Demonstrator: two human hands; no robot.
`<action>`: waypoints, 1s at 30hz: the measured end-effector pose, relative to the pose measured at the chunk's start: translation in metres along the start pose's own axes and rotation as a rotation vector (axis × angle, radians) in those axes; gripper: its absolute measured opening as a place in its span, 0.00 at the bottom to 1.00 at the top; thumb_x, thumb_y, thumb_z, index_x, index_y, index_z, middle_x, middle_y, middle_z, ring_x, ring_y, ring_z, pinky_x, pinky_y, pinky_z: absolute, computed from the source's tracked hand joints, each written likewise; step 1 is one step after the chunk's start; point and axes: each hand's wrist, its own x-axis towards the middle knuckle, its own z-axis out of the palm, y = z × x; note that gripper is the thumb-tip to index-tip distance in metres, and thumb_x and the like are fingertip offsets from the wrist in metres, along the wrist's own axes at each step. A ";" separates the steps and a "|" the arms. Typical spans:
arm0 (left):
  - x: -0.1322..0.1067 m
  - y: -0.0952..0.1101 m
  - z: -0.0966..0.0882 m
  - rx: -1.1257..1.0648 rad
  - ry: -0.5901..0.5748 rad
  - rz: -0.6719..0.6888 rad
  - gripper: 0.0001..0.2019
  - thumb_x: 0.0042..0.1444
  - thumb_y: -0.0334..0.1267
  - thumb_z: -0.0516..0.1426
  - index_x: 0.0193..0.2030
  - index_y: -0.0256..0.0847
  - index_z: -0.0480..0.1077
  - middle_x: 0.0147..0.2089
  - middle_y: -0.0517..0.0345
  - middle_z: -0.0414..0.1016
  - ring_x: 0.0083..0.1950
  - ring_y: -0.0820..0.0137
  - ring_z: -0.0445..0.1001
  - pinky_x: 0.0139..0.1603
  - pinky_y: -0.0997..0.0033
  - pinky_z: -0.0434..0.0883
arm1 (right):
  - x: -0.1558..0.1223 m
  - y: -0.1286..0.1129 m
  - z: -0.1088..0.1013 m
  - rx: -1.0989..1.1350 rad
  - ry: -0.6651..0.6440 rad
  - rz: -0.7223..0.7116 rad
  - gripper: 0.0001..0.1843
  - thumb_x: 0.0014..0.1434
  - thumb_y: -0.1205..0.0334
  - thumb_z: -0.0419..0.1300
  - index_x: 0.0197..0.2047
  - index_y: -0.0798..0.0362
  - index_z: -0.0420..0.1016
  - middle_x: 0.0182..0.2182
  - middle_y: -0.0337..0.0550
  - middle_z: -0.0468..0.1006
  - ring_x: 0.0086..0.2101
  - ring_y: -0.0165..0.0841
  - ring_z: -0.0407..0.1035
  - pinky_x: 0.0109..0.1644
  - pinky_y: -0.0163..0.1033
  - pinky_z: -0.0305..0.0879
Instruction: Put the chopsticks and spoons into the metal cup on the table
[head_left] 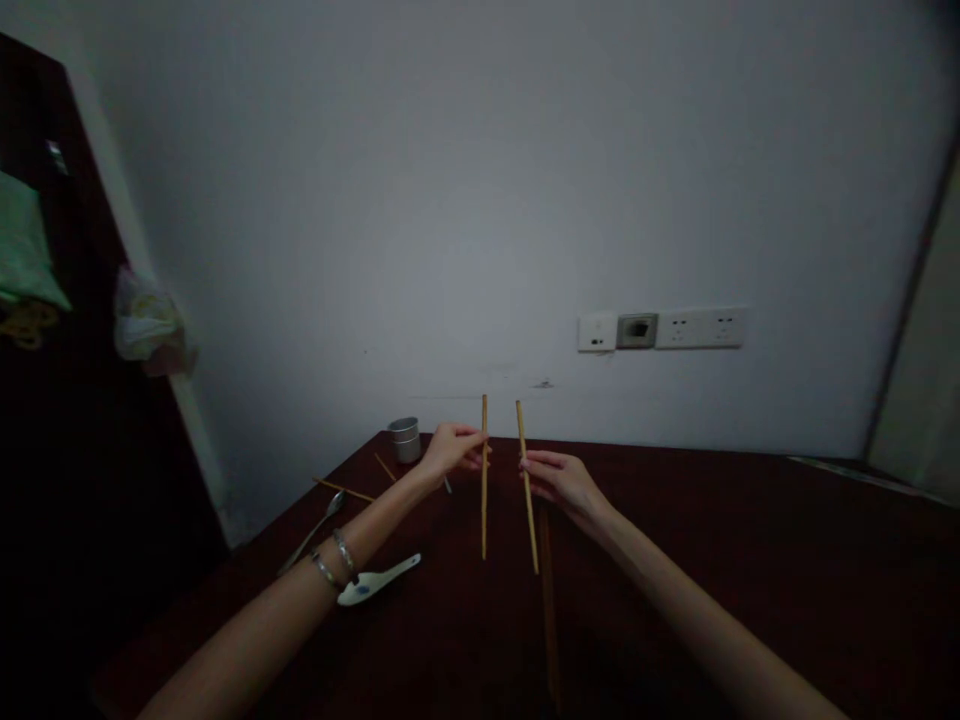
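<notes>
Pinched in my left hand (pixel 456 448) is a wooden chopstick (pixel 484 510), held nearly upright over the dark table. My right hand (pixel 561 482) grips a second chopstick (pixel 531 520) near its upper half, leaning slightly with its lower end to the right. The two sticks stand apart, side by side. Below my left forearm lies a white soup spoon (pixel 382 578), partly covered by the wrist. A metal spoon (pixel 330 510) and more thin sticks (pixel 341 489) rest further left, some partly behind the arm.
A metal cup (pixel 406 440) stands at the table's back left corner. The dark red table (pixel 712 560) meets a grey wall with socket plates (pixel 697 328). A long dark brown strip (pixel 549 610) runs toward me under my right hand. Bags (pixel 146 320) hang at the left.
</notes>
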 end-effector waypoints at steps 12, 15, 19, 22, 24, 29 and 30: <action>0.011 -0.024 0.094 -0.265 -0.168 -0.057 0.16 0.40 0.43 0.62 0.30 0.32 0.68 0.29 0.52 0.73 0.22 0.74 0.71 0.24 0.72 0.71 | -0.031 -0.002 -0.057 -0.063 0.126 -0.025 0.14 0.37 0.64 0.67 0.30 0.58 0.72 0.26 0.42 0.76 0.26 0.27 0.70 0.30 0.32 0.67; 0.010 -0.029 0.109 -0.299 -0.163 -0.086 0.16 0.39 0.43 0.63 0.30 0.32 0.69 0.28 0.52 0.73 0.23 0.74 0.71 0.25 0.71 0.71 | -0.033 0.002 -0.063 -0.062 0.124 -0.022 0.15 0.36 0.63 0.68 0.29 0.58 0.71 0.24 0.41 0.75 0.24 0.27 0.69 0.29 0.32 0.67; 0.010 -0.036 0.121 -0.303 -0.153 -0.107 0.16 0.39 0.43 0.62 0.30 0.32 0.69 0.27 0.52 0.73 0.23 0.73 0.71 0.26 0.70 0.72 | -0.035 0.009 -0.067 -0.051 0.115 -0.021 0.17 0.35 0.61 0.68 0.30 0.58 0.71 0.25 0.42 0.76 0.25 0.28 0.70 0.30 0.33 0.67; 0.010 -0.040 0.125 -0.298 -0.152 -0.115 0.16 0.39 0.43 0.63 0.29 0.32 0.69 0.25 0.52 0.73 0.23 0.73 0.71 0.25 0.71 0.71 | -0.035 0.015 -0.068 -0.038 0.121 -0.004 0.17 0.35 0.62 0.68 0.30 0.58 0.71 0.27 0.43 0.76 0.26 0.28 0.71 0.29 0.32 0.67; 0.011 -0.043 0.126 -0.304 -0.153 -0.118 0.16 0.38 0.43 0.63 0.29 0.32 0.69 0.24 0.53 0.72 0.23 0.73 0.70 0.24 0.72 0.71 | -0.034 0.020 -0.069 -0.031 0.123 0.015 0.16 0.35 0.62 0.68 0.29 0.58 0.71 0.25 0.42 0.76 0.25 0.27 0.70 0.30 0.33 0.67; 0.011 -0.049 0.129 -0.331 -0.121 -0.131 0.14 0.38 0.42 0.63 0.28 0.32 0.69 0.21 0.56 0.70 0.21 0.75 0.68 0.24 0.73 0.70 | -0.029 0.028 -0.073 -0.045 0.125 0.034 0.15 0.36 0.63 0.68 0.29 0.58 0.71 0.23 0.40 0.75 0.23 0.26 0.70 0.30 0.32 0.68; 0.010 -0.050 0.130 -0.334 -0.120 -0.134 0.14 0.39 0.42 0.63 0.28 0.32 0.69 0.21 0.56 0.70 0.21 0.75 0.68 0.24 0.74 0.70 | -0.028 0.029 -0.074 -0.049 0.128 0.036 0.15 0.36 0.63 0.68 0.28 0.59 0.71 0.23 0.40 0.75 0.23 0.26 0.69 0.29 0.32 0.68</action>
